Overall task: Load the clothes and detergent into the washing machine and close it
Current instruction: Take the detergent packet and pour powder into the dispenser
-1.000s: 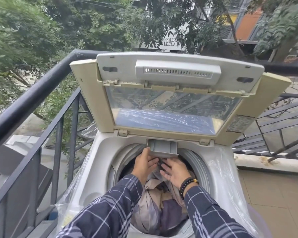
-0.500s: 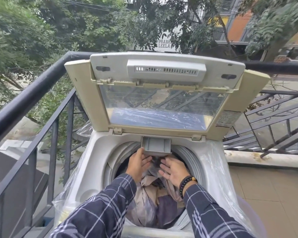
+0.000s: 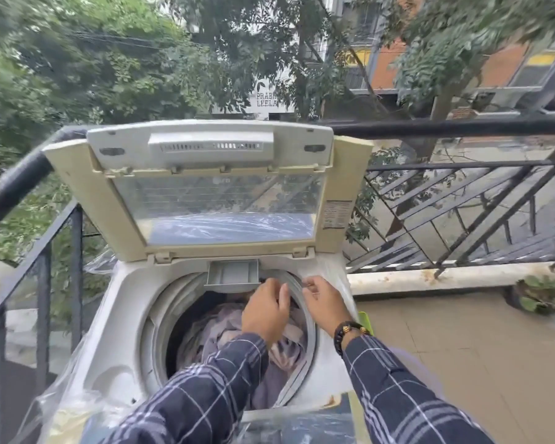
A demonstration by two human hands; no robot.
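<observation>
The white plastic washing machine [image 3: 122, 318] is standing by the black railing [image 3: 16, 184], its see-through lid [image 3: 212, 200] pointing straight up. Soft crumpled clothes [image 3: 218, 331] are lying in the round drum. The small grey drawer [image 3: 233, 273] is sticking out at the back edge. The left hand [image 3: 265, 310] is curling loosely, holding nothing. The right hand [image 3: 326, 302] is pinching the rim.

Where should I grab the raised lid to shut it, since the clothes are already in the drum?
Take the lid by its top free edge, near the vented grey panel, reaching from the front and pulling down toward you. It is hinged at the back of the washer and stands upright.
</observation>
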